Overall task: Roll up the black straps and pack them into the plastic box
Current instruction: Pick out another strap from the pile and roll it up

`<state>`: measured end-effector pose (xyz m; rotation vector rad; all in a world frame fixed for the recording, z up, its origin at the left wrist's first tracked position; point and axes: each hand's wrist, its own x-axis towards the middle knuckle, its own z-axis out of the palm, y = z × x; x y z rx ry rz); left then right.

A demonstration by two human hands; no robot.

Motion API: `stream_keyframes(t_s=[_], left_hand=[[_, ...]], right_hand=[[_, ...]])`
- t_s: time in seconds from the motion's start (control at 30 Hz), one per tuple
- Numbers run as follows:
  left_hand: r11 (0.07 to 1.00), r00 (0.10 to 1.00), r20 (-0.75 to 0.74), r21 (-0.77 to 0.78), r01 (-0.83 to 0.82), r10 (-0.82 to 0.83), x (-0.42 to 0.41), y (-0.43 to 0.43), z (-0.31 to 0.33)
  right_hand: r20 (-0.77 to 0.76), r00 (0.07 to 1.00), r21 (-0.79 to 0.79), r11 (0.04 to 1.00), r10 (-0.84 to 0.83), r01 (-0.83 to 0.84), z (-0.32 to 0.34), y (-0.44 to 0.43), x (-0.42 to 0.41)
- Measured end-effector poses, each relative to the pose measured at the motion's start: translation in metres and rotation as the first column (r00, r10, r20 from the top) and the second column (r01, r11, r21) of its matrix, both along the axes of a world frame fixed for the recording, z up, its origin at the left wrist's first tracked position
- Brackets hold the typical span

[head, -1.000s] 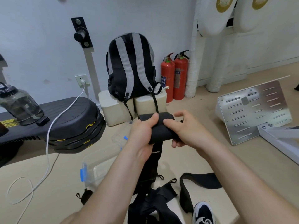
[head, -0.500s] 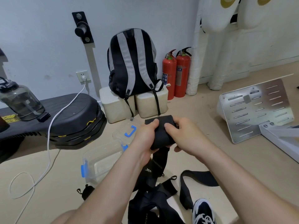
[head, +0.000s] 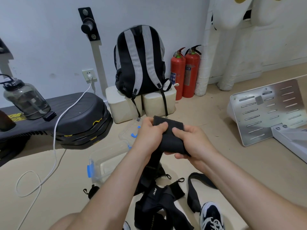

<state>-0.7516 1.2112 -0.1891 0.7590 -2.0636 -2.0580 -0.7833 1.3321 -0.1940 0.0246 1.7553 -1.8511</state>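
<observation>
The left hand point(head: 149, 135) and right hand point(head: 193, 144) were curled round a partly rolled black strap point(head: 171, 140) gripped between them. Its tail was draped toward loose straps point(head: 157, 201) on the floor point(head: 240, 166). The clear plastic box point(head: 103, 163) was seen just left.

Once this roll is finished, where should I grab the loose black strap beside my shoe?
The loose strap lies in an open bend on the floor. Probably pinch its end nearest the shoe, coming from above with the right hand, so rolling can start from that end.

One head-worn wide-angle view, facing forward and down — floor point(head: 216, 117) close, wall point(head: 49, 47) beyond
</observation>
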Motion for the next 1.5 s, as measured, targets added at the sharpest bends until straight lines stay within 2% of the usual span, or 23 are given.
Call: stream_keyframes(t_s=[0.07,0.17,0.23,0.37,0.47,0.57,0.7,0.93,1.03,1.17,1.23,1.37,1.5], left_hand=[[0.999,0.996,-0.088,-0.051,0.000,-0.004,0.003,-0.008,0.000],[0.944,0.928,-0.193,-0.156,0.292,-0.319,0.011,-0.020,0.007],[0.914,0.898,-0.208,-0.213,0.346,-0.389,0.014,-0.021,0.009],[0.943,0.913,-0.279,-0.234,0.237,-0.299,0.012,-0.015,0.008],[0.951,0.933,-0.275,-0.266,0.158,-0.232,0.011,-0.011,0.003],[0.979,0.964,-0.249,-0.201,0.044,-0.095,0.005,-0.006,-0.005],[0.989,0.970,-0.236,-0.118,-0.094,0.064,0.002,-0.004,-0.008],[0.978,0.966,-0.151,0.048,-0.204,0.209,0.002,-0.004,-0.008],[0.978,0.974,-0.103,0.070,-0.196,0.202,0.003,-0.006,-0.008],[0.972,0.974,-0.041,0.083,-0.221,0.225,0.006,-0.007,-0.007],[0.975,0.981,0.018,0.102,-0.196,0.195,0.009,-0.008,-0.005],[0.994,0.998,0.064,0.104,-0.018,0.012,0.010,-0.017,0.000],[0.981,0.997,-0.070,0.187,0.057,-0.044,0.011,-0.024,0.006]], right_hand=[[0.000,0.998,-0.014,0.998,-0.058,0.058,0.003,-0.002,-0.003],[0.040,0.992,-0.091,0.988,-0.124,0.127,0.013,0.002,-0.011],[0.080,0.989,-0.113,0.985,-0.125,0.133,0.018,0.004,-0.012],[0.153,0.983,-0.138,0.983,-0.098,0.119,0.019,0.002,-0.009],[0.115,0.986,-0.143,0.981,-0.117,0.133,0.019,0.000,-0.008],[0.048,0.988,-0.147,0.978,-0.145,0.151,0.017,-0.003,-0.007],[0.030,0.986,-0.242,0.956,-0.163,0.166,0.015,-0.011,-0.002],[-0.217,0.956,-0.179,0.971,-0.198,0.161,0.005,-0.023,0.009],[-0.302,0.939,-0.122,0.984,-0.162,0.131,0.000,-0.025,0.009],[-0.447,0.894,-0.006,1.000,0.021,-0.027,0.000,-0.024,0.010],[-0.480,0.873,0.073,0.996,0.082,-0.053,0.002,-0.023,0.006],[-0.450,0.893,0.045,0.999,0.025,-0.005,0.007,-0.020,-0.008],[-0.323,0.945,-0.065,0.998,-0.044,0.024,0.019,-0.013,-0.019]])
